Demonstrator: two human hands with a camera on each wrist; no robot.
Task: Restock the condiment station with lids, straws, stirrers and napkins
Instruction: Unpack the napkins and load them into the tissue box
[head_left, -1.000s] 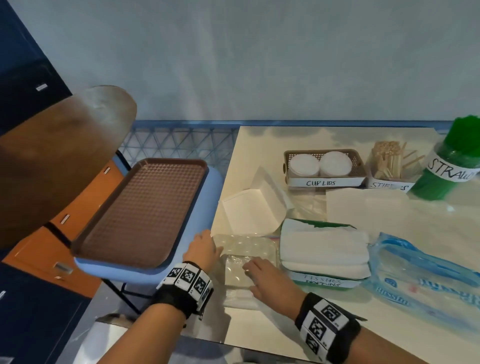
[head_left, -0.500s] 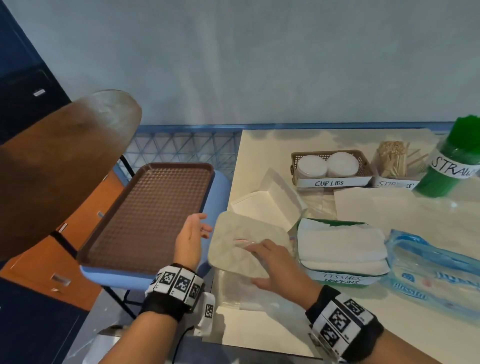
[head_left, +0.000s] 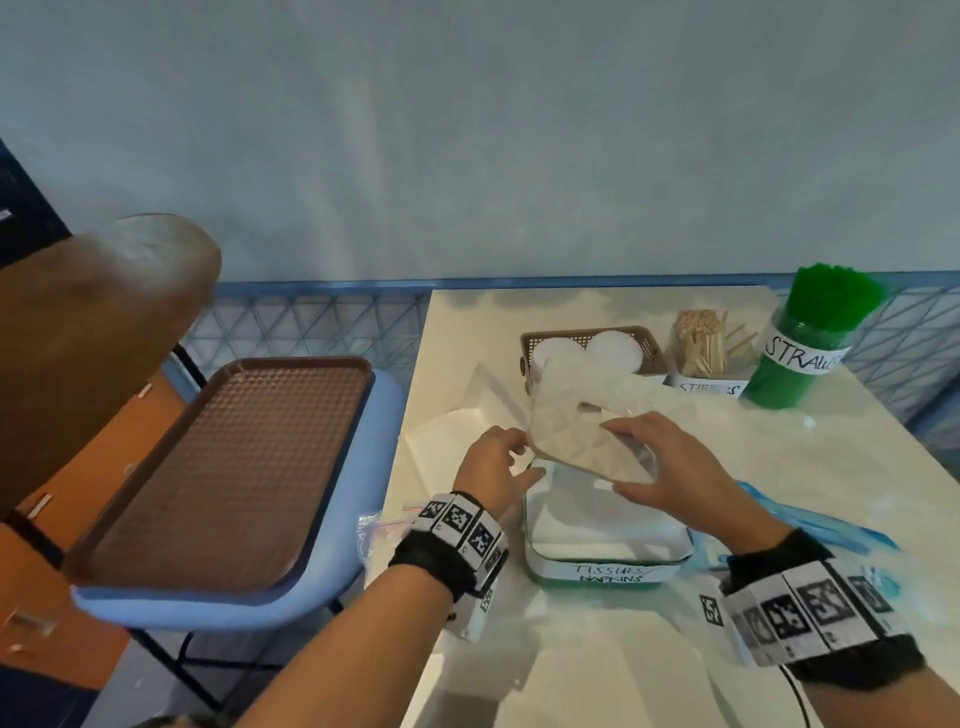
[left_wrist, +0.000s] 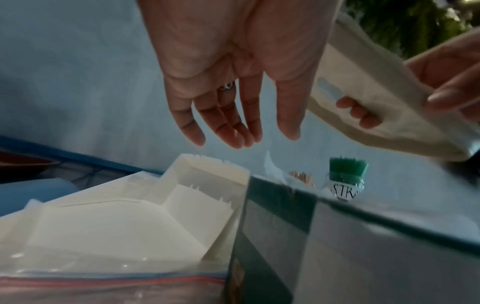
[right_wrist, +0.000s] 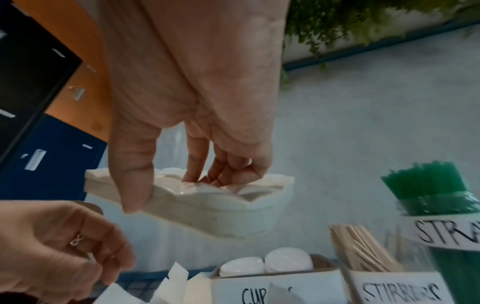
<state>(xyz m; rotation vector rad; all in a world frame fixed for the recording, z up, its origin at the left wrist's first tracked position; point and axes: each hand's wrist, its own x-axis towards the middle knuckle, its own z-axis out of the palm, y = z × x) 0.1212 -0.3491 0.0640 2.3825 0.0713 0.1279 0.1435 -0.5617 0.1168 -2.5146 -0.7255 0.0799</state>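
A cream stack of napkins in clear wrap (head_left: 582, 431) hangs tilted in the air above the green container labelled TISSUES NAPKINS (head_left: 608, 571), which holds white tissues. My right hand (head_left: 623, 457) grips the stack, thumb on its near side and fingers over the top (right_wrist: 197, 174). My left hand (head_left: 514, 457) hovers just beside the stack's left edge with relaxed fingers (left_wrist: 233, 127) and holds nothing. At the back stand the brown CUP LIDS basket (head_left: 649, 343), the STIRRERS box (head_left: 701, 348) and the green STRAWS jar (head_left: 815, 332).
A brown tray (head_left: 223, 467) lies on a blue chair left of the table. A white folded carton (head_left: 447, 441) sits left of the napkin container, a zip bag (head_left: 379, 535) at the table's left edge, and a blue tissue wrapper (head_left: 810, 525) to the right.
My right hand has lifted the napkin stack from the table's front left edge and carried it up and right over the napkin container. My left hand followed to its left edge.
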